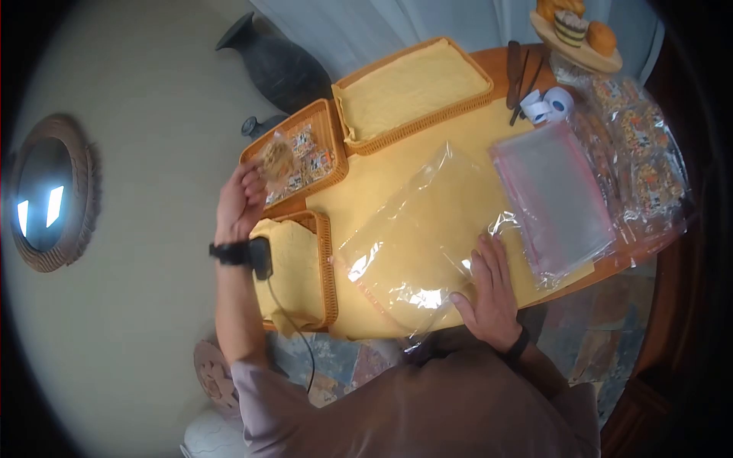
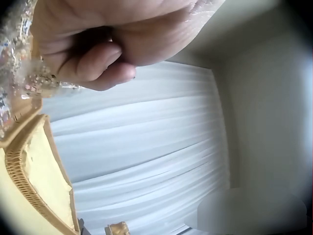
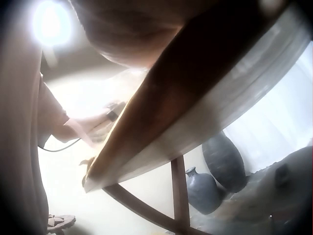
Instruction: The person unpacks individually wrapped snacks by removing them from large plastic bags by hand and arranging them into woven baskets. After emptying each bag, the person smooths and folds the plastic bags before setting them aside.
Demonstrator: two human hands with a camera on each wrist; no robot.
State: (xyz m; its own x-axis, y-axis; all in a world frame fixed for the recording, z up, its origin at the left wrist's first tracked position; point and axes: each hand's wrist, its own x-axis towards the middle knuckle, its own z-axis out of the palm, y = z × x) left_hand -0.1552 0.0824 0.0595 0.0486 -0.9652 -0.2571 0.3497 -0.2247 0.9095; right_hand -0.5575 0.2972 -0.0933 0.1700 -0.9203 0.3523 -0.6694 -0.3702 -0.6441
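Observation:
My left hand [image 1: 243,197] has its fingers curled and pinches a small clear packet of tan snack pieces [image 1: 278,162] over a wicker basket [image 1: 340,137]. In that basket lie several similar snack packets [image 1: 319,165] with printed labels. The left wrist view shows the curled fingers [image 2: 100,61] with the packet [image 2: 36,81] beyond them. My right hand [image 1: 492,294] lies with fingers stretched out on the table's near side, at the edge of a large clear plastic bag [image 1: 427,221]. This bag lies flat on the yellow cloth [image 1: 366,305]. The right wrist view mostly catches the table's underside.
A larger cloth-lined basket [image 1: 416,95] stands at the back, another cloth-lined basket [image 1: 286,263] at the left. To the right are stacked clear bags [image 1: 553,198], bagged snack packets [image 1: 645,145], label rolls [image 1: 548,104], dark utensils [image 1: 515,76] and a pastry stand [image 1: 603,63].

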